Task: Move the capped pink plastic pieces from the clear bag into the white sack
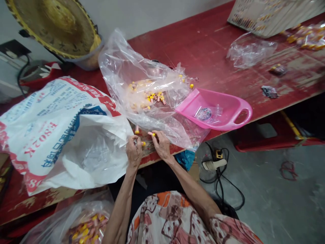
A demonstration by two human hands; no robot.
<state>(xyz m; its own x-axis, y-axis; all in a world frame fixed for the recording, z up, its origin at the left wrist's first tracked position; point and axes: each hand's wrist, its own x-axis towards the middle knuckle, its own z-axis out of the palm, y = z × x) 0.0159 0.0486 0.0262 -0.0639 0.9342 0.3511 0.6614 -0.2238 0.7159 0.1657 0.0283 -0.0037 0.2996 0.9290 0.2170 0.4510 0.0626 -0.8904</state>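
At the table's front edge, my right hand [161, 145] pinches a small pink bottle with a yellow cap [151, 134] between thumb and fingers. Just to its left, my left hand [134, 150] is closed, and the yellow cap of another small bottle [143, 143] shows beside its thumb. A third yellow-capped bottle [137, 130] is on the table just beyond the left fingers. Behind both hands spreads a clear plastic bag [122, 64] with many such bottles [157, 97] in and around its mouth.
A white printed sack [58, 105] lies open at left, with clear plastic pieces [100, 156] inside. The pink scoop [228, 108] sits right, holding a round label. Further back are a white basket [254, 17] and crumpled plastic [251, 51]. Below left, another bag holds capped bottles [87, 230].
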